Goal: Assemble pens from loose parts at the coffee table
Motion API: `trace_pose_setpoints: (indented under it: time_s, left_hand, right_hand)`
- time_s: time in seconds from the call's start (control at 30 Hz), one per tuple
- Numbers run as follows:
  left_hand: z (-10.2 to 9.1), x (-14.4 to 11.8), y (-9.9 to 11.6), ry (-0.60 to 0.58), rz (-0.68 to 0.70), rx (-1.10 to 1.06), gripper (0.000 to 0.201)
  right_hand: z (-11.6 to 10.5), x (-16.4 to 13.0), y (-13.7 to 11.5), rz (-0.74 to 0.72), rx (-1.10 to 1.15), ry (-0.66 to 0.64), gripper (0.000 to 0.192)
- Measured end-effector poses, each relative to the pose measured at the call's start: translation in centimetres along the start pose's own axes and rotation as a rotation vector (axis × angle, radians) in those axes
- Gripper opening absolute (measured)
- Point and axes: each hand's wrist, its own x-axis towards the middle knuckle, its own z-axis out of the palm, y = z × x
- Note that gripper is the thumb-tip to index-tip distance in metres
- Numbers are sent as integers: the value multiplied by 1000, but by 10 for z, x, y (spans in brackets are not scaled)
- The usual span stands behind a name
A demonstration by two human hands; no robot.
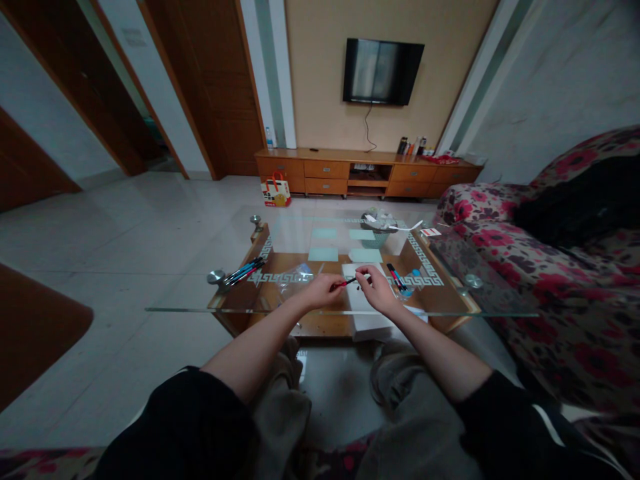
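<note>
Over the near part of the glass table (345, 233), my left hand (324, 291) pinches a thin red and black pen (349, 282) by its red part. The pen's dark end points to my right hand (376, 289), whose thumb and fingertips close around that end. Whether the pen is whole or in parts is too small to make out. To the right of my right hand lie a few pens (397, 277) in dark, red and blue. A bunch of several blue, black and red pens (244, 272) rests at the table's left side. Crumpled clear plastic (296, 279) lies just beyond my left hand.
A white box (371, 323) shows under the glass by my right forearm. Farther back on the table stands a filled basket (377, 235), with a card (431, 232) nearby. A floral sofa (493, 233) flanks the right side. A paper bag (275, 192) stands before the TV cabinet (325, 170).
</note>
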Motion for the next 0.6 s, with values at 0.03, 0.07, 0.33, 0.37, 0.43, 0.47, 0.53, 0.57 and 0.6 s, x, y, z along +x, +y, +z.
trace_pose_setpoints:
  time_s: [0.03,0.07,0.33,0.37,0.43,0.47,0.53,0.57,0.6]
  left_hand:
    - [0,0,0,-2,-13,1,19]
    - [0,-1,0,-2,-26,1,19]
    - [-1,-2,1,0,-66,19,18]
    - [-1,-2,2,-3,-68,20,18]
    - [-1,-2,2,-11,-70,14,18]
    - [-1,-2,3,-15,-67,9,18]
    - [-1,-2,3,-24,-59,-4,19]
    - [0,-2,2,-28,-54,-9,19]
    - [0,-2,2,-29,-52,-12,19]
  right_hand:
    - [-1,1,3,36,10,36,28]
    - [-2,2,8,70,8,69,28]
    - [-10,-2,35,92,-175,-26,33]
    - [-9,-2,36,93,-188,-58,35]
    - [-7,-3,38,93,-208,-107,35]
    - [-5,-4,39,92,-215,-123,35]
    - [-3,-3,42,91,-217,-143,33]
    - [-2,-3,43,92,-212,-147,32]
    - [-1,-2,44,93,-207,-147,31]
